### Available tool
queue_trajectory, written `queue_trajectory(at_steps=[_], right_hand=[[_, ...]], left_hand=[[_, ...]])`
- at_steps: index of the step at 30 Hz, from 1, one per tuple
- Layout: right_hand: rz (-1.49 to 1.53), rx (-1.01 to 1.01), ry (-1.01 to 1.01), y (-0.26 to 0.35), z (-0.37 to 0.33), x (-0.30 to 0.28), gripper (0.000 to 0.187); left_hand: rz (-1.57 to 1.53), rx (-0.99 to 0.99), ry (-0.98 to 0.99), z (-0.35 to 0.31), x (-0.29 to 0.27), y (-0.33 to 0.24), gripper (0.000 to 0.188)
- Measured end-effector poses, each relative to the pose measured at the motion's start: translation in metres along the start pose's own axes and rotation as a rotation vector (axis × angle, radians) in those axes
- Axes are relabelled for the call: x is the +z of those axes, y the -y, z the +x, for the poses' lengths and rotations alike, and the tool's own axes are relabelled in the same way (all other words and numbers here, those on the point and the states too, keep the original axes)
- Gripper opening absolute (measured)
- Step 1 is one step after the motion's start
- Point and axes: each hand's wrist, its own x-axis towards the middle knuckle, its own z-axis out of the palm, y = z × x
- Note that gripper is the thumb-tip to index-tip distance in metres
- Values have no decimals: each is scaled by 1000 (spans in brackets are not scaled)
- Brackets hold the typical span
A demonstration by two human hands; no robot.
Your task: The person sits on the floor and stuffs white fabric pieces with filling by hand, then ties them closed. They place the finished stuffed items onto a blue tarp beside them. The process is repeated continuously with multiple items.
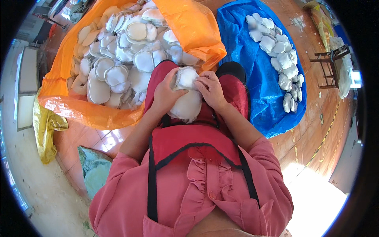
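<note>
Over my lap, my left hand (167,94) grips the left side of a small white rounded pad (186,76), fingers curled round its edge and thumb spread beneath it. My right hand (211,87) pinches the same pad at its right edge with closed fingertips. Below it, a larger oval white pad (185,106) with a ragged rim rests on my red apron (189,140). Whether the two pads are joined cannot be told. Beyond my left hand, a large heap of similar white pads (118,77) fills an orange plastic sack (92,116).
At the right lies a blue plastic sheet or sack (248,87) with several white pads (284,59) along it. A yellow sack (45,132) and a green sack (94,168) lie at the left. A wooden stool (331,65) stands at the far right on the tiled floor (312,110).
</note>
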Motion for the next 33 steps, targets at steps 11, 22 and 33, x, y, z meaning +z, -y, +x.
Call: queue_trajectory(at_steps=[11,22,33], right_hand=[[166,226,550,0,18,-33,54],[695,439,65,6,-1,-26,78],[863,482,232,14,7,-26,85]], left_hand=[[-197,-72,118,15,10,0,68],[-2056,-683,377,12,3,57,46],[-1995,-951,880,-7,17,31,57]])
